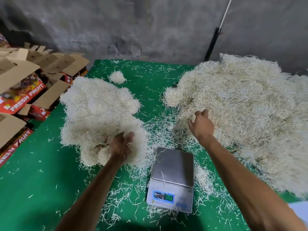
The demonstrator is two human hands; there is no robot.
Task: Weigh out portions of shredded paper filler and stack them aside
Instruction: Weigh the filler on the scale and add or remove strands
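- The green worktop (41, 172) is covered with loose bits of paper.
- The big heap of shredded paper (246, 114) sits on the right side. It is wide, and its long side runs from near to far.
- The stack of weighed portions (98, 110) sits on the left. It also stretches from near to far.
- Flat fruit boxes (21, 90) lie at the far left, off the worktop.
- The scale (172, 179) stands between the two heaps. Its pan has only a strand or two on it, and its screen faces the person.
- The right hand (200, 124) is spread open against the edge of the big heap, holding nothing that shows.
- The left hand (121, 145) is curled into the near edge of the stack. It seems to be gripping some paper, but it is blurry.
- A small clump (117, 77) lies alone at the back.
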